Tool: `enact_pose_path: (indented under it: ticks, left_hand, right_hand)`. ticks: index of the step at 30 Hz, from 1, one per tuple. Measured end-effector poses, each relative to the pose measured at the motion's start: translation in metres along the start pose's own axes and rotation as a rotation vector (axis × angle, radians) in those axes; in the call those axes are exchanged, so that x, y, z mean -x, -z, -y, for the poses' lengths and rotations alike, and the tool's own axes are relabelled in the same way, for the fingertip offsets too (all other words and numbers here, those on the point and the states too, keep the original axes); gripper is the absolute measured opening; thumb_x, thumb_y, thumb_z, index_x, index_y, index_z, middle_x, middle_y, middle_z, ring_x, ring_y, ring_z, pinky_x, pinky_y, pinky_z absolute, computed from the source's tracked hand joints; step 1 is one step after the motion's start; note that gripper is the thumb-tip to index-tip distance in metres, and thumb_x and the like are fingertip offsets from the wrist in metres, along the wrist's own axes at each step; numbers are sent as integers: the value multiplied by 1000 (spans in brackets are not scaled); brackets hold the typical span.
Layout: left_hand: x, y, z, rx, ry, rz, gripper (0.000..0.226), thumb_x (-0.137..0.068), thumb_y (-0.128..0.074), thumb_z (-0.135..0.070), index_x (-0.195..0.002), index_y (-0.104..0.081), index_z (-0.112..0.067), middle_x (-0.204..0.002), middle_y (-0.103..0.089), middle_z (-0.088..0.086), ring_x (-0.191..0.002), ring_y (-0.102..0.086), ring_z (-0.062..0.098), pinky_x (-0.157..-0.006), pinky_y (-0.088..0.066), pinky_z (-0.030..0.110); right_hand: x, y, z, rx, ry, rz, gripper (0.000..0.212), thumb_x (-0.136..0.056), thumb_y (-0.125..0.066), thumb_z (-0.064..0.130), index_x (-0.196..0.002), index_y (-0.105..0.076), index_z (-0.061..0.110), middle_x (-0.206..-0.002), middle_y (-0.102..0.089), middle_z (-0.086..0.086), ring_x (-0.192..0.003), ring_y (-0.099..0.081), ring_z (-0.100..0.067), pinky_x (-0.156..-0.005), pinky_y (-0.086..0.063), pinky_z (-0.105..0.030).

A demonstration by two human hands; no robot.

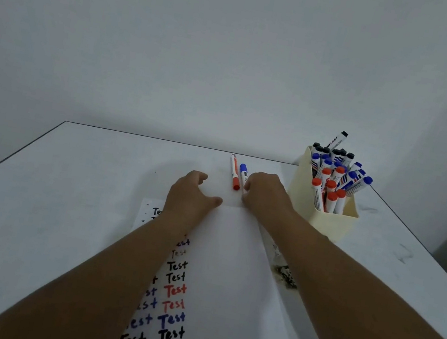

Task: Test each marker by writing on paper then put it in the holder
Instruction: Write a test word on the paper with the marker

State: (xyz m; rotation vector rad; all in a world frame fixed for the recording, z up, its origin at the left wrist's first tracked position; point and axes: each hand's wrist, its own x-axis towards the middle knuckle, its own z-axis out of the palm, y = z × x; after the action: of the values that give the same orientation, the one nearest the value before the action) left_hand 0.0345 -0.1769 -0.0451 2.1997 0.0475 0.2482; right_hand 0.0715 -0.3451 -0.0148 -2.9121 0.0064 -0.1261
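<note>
Fingers (246,186) around blue marker (243,172)

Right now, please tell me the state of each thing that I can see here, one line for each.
Red marker: capped, lying on the table, untouched.
Blue marker: capped, lying, right hand pinches it.
Left hand: open, resting on the paper's top edge.
Paper: flat, many "Test" words written.
Holder: upright, nearly full of capped markers.

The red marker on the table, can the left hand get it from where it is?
Probably yes. The red marker lies bare on the table, just beyond the left hand. Nothing sits between them; the right hand is busy at the blue marker beside it.
</note>
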Motion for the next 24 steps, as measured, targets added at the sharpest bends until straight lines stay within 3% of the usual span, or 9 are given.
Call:
enact_pose_path:
  ticks: [3, 6, 10, 14, 17, 19, 20, 22, 24]
  left_hand:
    - [-1, 5, -1, 27, -8, 57, 65, -82, -80, -36, -139, -51, -24, -142, -53, -2, -127, -50, 17, -93, -39, 25]
    - [-3, 15, -4, 18, -81, 116, 60, -85, -77, -37, -138, -51, -27, -145, -48, -1, -129, -47, 16, -95, -39, 26]
    - [-2, 33, -10, -151, -280, 80, 60, -91, -70, -37, -144, -45, -26, -150, -43, -2, -136, -40, 16, -109, -32, 28]
    - [6, 54, -2, -378, -712, -14, 61, -96, -60, -39, -149, -40, -19, -155, -40, 3, -145, -32, 22, -120, -29, 41]
    - [22, 74, 0, -416, -891, -76, 50, -100, -50, -37, -143, -49, -11, -136, -58, 6, -127, -51, 23, -108, -42, 36]
    - [37, 84, 2, -378, -898, -75, 40, -102, -45, -35, -133, -55, -13, -111, -63, 1, -98, -55, 16, -88, -47, 26]
    - [45, 87, 3, -350, -875, -62, 36, -104, -42, -35, -129, -57, -14, -102, -61, -2, -89, -52, 12, -80, -44, 20]
    - [61, 92, 5, -311, -789, -27, 29, -106, -39, -34, -122, -57, -17, -92, -55, -9, -78, -46, 7, -71, -37, 15]
    - [78, 95, 6, -313, -693, 19, 27, -106, -37, -37, -114, -55, -19, -84, -52, -11, -71, -47, 8, -64, -37, 19]
  right_hand:
    - [12, 4, -7, -50, -18, -83, 6, -89, -62, 8, -92, -65, 12, -80, -60, -3, -71, -56, -18, -52, -33, -22]
    - [23, 9, -9, -65, 5, -248, 15, -87, -59, 5, -73, -58, 9, -63, -48, -1, -59, -49, -19, -48, -30, -25]
    - [40, 29, -7, -59, 179, -429, 14, -90, -59, 9, -91, -73, 6, -68, -55, -3, -60, -49, -17, -55, -42, -28]
    - [77, 53, 2, -316, 358, -538, 20, -85, -68, 10, -103, -78, 12, -77, -70, 0, -63, -57, -11, -62, -52, -25]
    - [106, 63, 12, -609, 346, -452, 20, -86, -69, 9, -100, -78, 19, -70, -66, 15, -58, -60, -2, -54, -45, -11]
    - [121, 63, 21, -794, 299, -357, 19, -87, -69, 7, -96, -78, 21, -67, -68, 10, -56, -59, -5, -53, -46, -18]
    - [127, 61, 26, -896, 261, -319, 19, -87, -69, 7, -96, -78, 21, -72, -71, 5, -61, -62, -12, -56, -52, -28]
    - [139, 56, 38, -1194, 166, -219, 20, -89, -67, 4, -101, -77, 17, -90, -75, -9, -83, -68, -31, -78, -60, -42]
    - [151, 50, 49, -1537, 91, -55, 20, -92, -65, 2, -109, -73, 8, -105, -72, -13, -94, -68, -26, -91, -59, -37]
